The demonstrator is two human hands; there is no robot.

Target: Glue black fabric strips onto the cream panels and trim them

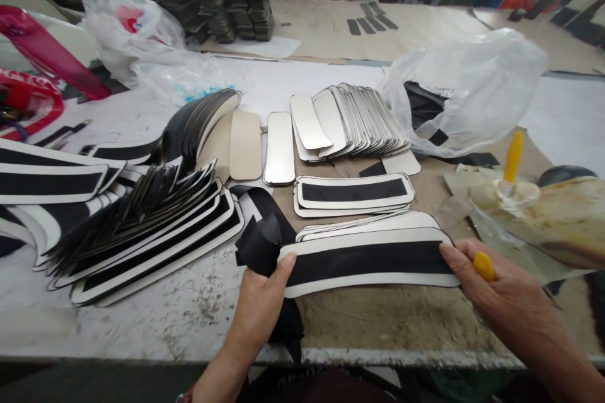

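A long off-white strip with a black band down its middle [368, 262] is stretched between my hands, above the table's front edge. My left hand [259, 302] pinches its left end, thumb on top. Loose black ribbon [267, 227] lies bunched behind and below that hand. My right hand [496, 296] grips the right end. A yellow tool end [483, 266] pokes out of the same hand; the rest of it is hidden by the fingers. Just behind the held strip lie more off-white strips [378, 225] and a small pile of banded pieces [354, 192].
Many banded strips [161, 245] fan out at left. Plain pale pieces [350, 119] are stacked behind the middle. At right stand a yellow-handled brush [513, 157] in a glue-stained container and a clear plastic bag [477, 88]. Dark stacks [212, 6] sit at the back.
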